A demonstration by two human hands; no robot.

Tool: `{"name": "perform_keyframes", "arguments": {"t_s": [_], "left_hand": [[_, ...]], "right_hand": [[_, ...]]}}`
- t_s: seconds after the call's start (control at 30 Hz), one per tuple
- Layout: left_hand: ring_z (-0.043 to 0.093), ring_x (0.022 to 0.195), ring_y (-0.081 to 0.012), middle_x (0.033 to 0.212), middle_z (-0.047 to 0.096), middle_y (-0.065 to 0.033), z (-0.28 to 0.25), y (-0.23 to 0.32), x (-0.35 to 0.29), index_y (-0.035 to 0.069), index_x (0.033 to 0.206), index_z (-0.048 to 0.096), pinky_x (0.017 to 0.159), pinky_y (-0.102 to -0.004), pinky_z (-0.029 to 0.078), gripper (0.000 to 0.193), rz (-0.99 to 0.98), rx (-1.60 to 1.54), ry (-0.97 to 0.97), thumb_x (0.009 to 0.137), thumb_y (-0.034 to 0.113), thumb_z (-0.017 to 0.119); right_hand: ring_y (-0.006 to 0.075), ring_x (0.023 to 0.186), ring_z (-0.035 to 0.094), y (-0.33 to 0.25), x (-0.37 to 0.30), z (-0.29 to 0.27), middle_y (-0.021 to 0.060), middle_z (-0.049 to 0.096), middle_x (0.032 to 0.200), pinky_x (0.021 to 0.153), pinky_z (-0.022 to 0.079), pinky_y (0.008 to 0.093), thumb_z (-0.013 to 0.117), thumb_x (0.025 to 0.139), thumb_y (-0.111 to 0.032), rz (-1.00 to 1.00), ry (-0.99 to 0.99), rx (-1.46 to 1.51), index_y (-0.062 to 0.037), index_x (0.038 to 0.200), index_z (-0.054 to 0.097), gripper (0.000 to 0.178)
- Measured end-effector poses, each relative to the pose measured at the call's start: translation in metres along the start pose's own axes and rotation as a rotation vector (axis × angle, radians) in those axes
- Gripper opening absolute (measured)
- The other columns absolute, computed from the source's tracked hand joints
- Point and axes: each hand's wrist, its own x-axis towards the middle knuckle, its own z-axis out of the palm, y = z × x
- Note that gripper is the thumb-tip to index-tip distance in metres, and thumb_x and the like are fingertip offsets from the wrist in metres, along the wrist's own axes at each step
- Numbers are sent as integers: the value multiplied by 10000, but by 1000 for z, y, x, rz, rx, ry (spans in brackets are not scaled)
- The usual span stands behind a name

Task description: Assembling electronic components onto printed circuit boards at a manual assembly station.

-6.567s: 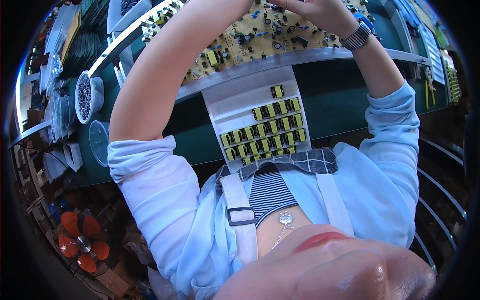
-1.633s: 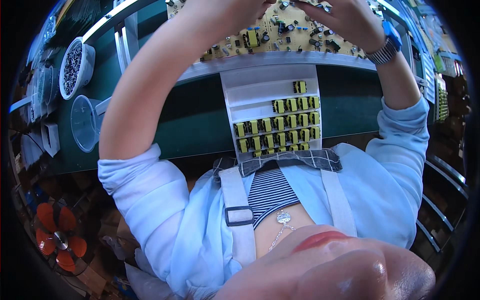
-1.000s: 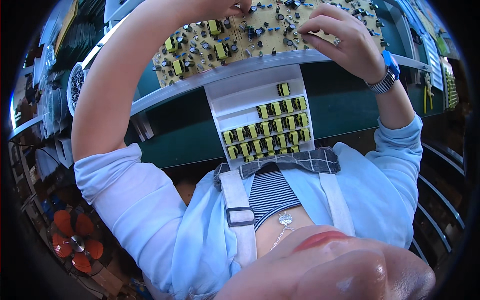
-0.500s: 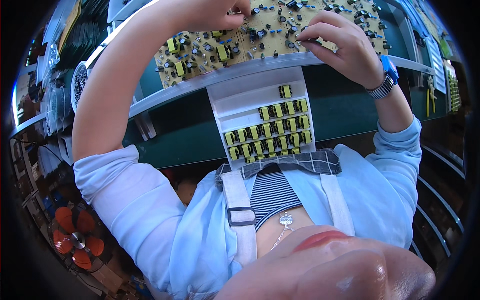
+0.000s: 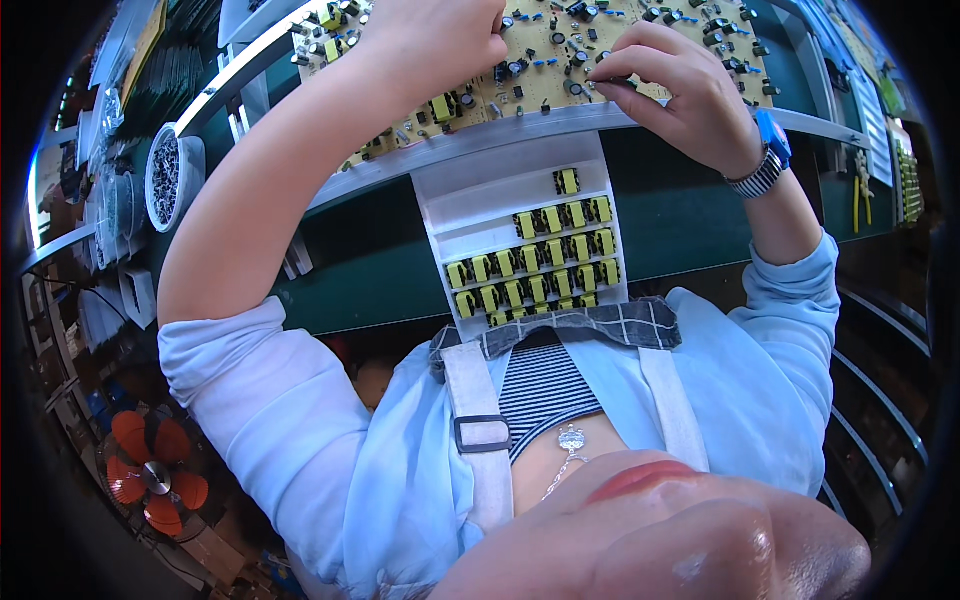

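Over the circuit board panel (image 5: 550, 92), my left hand (image 5: 435, 45) is curled closed, fingertips down by the components. Anything it holds is hidden behind the fingers. My right hand (image 5: 685, 90) pinches a small dark component (image 5: 620, 82) between thumb and forefinger, low above the panel's right part. Black capacitors, blue parts and a few yellow transformers (image 5: 442, 108) stand on the tan panel. Just in front of it, a white tray (image 5: 470, 215) slopes toward me with rows of yellow-and-black transformers (image 5: 553, 218); neither hand touches it.
A metal rail (image 5: 480, 145) runs along the panel's near edge. A white tub (image 5: 165, 180) of small metal-looking parts stands left of my left forearm. Yellow-handled pliers (image 5: 862, 195) hang at the right. An orange-bladed fan (image 5: 155, 475) sits low on the left.
My left hand and forearm have moved right and now cover more of the panel, uncovering the white tub. The panel seems shifted slightly left. My right hand stays nearly in place, still pinching.
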Motion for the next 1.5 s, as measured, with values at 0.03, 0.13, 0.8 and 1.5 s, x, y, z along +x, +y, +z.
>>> {"name": "perform_keyframes", "arguments": {"t_s": [0.03,0.13,0.8,1.5], "left_hand": [[672,961,-293,921,715,-119,1,-1,-2,55,854,742,862,-397,529,184,81,-23,140,835,235,704],[660,922,-345,846,696,-142,3,0,-6,41,739,727,839,-461,530,196,160,-56,290,782,226,677],[623,910,-207,936,673,-59,6,14,-67,48,1034,724,847,-343,473,197,-31,-1084,185,912,203,713],[562,819,-81,974,688,-18,80,25,-151,17,1196,707,777,-229,462,269,-175,-2109,213,1001,201,714]], "right_hand": [[256,919,660,0,-1,0,85,659,1016,771,539,351,739,910,-87,3,6,9,-47,1082,728,177],[256,918,660,-3,-4,-1,86,660,1014,768,539,349,735,915,-90,10,15,11,-43,1080,728,172],[206,812,665,-42,16,1,82,673,973,699,544,306,747,913,-89,157,204,249,-47,1049,743,142],[254,797,662,-97,48,44,37,663,973,667,533,350,812,807,-127,-282,208,-268,-115,1022,723,233]]}}
